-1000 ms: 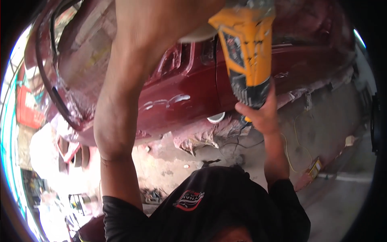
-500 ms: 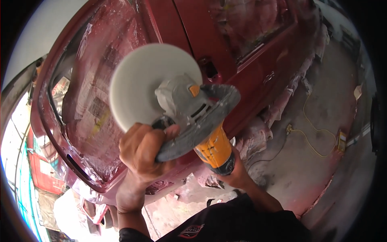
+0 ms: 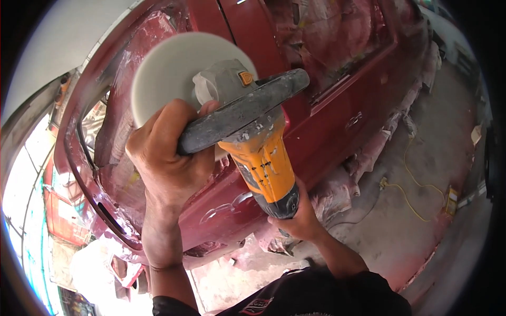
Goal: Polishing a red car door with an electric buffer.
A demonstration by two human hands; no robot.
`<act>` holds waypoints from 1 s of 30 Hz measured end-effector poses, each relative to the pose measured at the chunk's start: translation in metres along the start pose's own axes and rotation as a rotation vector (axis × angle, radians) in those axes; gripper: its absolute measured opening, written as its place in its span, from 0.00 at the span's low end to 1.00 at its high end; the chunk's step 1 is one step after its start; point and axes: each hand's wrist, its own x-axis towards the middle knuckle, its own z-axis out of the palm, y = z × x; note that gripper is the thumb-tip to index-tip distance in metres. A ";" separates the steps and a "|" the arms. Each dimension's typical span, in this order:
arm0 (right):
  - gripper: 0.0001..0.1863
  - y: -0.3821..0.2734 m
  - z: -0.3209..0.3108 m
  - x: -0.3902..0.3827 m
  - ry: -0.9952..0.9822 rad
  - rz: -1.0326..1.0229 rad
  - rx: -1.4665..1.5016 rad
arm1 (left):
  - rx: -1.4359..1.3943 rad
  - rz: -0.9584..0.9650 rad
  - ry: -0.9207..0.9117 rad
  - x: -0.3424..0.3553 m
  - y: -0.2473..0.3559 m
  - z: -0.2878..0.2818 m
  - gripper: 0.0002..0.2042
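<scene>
An orange-and-black power polisher [image 3: 263,163] with a grey head and black loop handle is held over the maroon car body [image 3: 337,126]. Its round white pad [image 3: 166,63] looks smoothly blurred; whether it touches the panel I cannot tell. My left hand [image 3: 166,139] is wrapped round the left part of the loop handle, beside the pad. My right hand [image 3: 300,218] grips the polisher's black rear end, lower right. Paint-stained covering sheets [image 3: 321,31] lie in the car's window openings.
Crumpled masking sheets [image 3: 363,158] hang along the car's lower edge. On the grey floor [image 3: 411,247] at right lie yellow and dark cords with a plug connection [image 3: 383,184] and a yellow object [image 3: 450,201]. Bright clutter and red objects [image 3: 63,210] stand at the left.
Since a second ago the polisher's head and white pad have come into view. In the last half second the tool and my left hand moved up and slightly left in the picture.
</scene>
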 end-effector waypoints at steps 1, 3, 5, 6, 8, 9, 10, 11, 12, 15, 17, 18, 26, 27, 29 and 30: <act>0.58 0.001 -0.004 -0.001 0.001 0.032 0.017 | 0.007 0.002 -0.005 -0.001 0.003 0.002 0.11; 0.59 0.010 -0.011 -0.011 -0.023 0.010 -0.070 | 0.032 0.034 -0.005 -0.009 0.009 0.006 0.12; 0.59 0.020 -0.017 -0.027 -0.032 0.049 -0.013 | 0.032 0.084 -0.065 -0.024 0.020 0.006 0.11; 0.59 0.026 -0.020 -0.034 -0.025 0.108 0.022 | 0.014 0.098 -0.077 -0.033 0.025 0.008 0.11; 0.58 0.031 -0.024 -0.045 -0.053 0.089 0.013 | -0.001 0.097 -0.088 -0.044 0.032 0.009 0.10; 0.58 0.031 -0.025 -0.045 -0.033 0.148 -0.005 | 0.000 0.093 -0.099 -0.046 0.033 0.008 0.09; 0.58 0.029 -0.027 -0.042 -0.068 0.088 -0.007 | -0.021 0.110 -0.108 -0.045 0.033 0.008 0.08; 0.58 0.024 -0.027 -0.037 -0.060 0.073 0.029 | 0.002 0.088 -0.116 -0.040 0.031 0.007 0.08; 0.57 0.017 -0.026 -0.029 -0.035 0.121 0.060 | 0.025 0.080 -0.089 -0.031 0.027 0.006 0.07; 0.57 -0.010 -0.031 0.007 -0.031 -0.004 -0.041 | 0.073 0.030 0.008 0.004 0.010 0.005 0.04; 0.57 -0.027 -0.031 0.032 -0.028 -0.031 -0.063 | 0.067 0.015 0.109 0.030 -0.003 0.005 0.02; 0.56 -0.033 -0.030 0.039 -0.019 -0.052 -0.082 | 0.045 -0.017 0.133 0.038 -0.006 0.007 0.03; 0.57 -0.006 -0.041 0.003 -0.021 -0.018 -0.113 | 0.002 0.075 0.057 -0.009 0.011 0.017 0.05; 0.57 0.002 -0.044 -0.008 -0.033 0.015 -0.117 | 0.058 0.086 0.028 -0.023 0.017 0.016 0.05; 0.57 0.016 -0.047 -0.031 -0.054 0.033 -0.150 | -0.015 0.044 -0.063 -0.047 0.029 0.012 0.10; 0.57 0.022 -0.047 -0.037 -0.049 0.087 -0.175 | 0.000 0.029 -0.062 -0.055 0.031 0.013 0.09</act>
